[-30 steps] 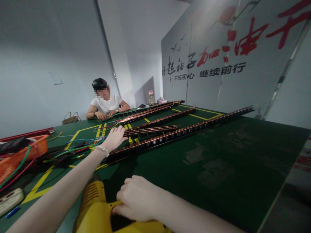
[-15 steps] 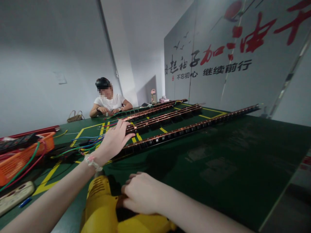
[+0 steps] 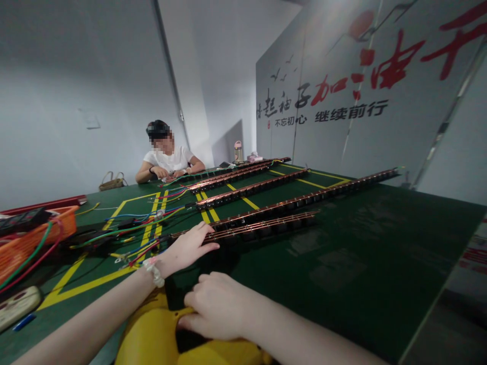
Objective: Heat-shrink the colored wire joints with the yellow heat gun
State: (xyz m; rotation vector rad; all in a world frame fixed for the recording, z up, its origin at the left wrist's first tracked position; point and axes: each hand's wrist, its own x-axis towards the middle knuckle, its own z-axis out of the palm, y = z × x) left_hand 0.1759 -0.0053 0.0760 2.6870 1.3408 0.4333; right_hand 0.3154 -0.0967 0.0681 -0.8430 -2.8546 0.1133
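Note:
My left hand (image 3: 190,246) is closed around the left end of a strip of copper busbars (image 3: 262,225) with black blocks along its underside. This strip lies on the near side of a longer copper strip (image 3: 327,192); whether it rests on the table or is held just above I cannot tell. Coloured wires with metal terminals (image 3: 133,256) lie left of the hand. Close to me, my right hand (image 3: 218,306) grips the handle of a yellow power tool (image 3: 148,334) that looks like a heat gun. Its nozzle is hidden behind my left forearm.
More copper strips (image 3: 254,190) lie across the green table (image 3: 411,228), which has yellow tape lines (image 3: 95,286). An orange basket (image 3: 57,230) with cables stands at left, near a beige power strip (image 3: 19,304) and a blue object (image 3: 25,323). A person (image 3: 167,157) sits opposite.
My left hand has drawn the copper strip toward me, from beyond the long strip to its near side. My right hand stays on the yellow tool, which has shifted slightly left.

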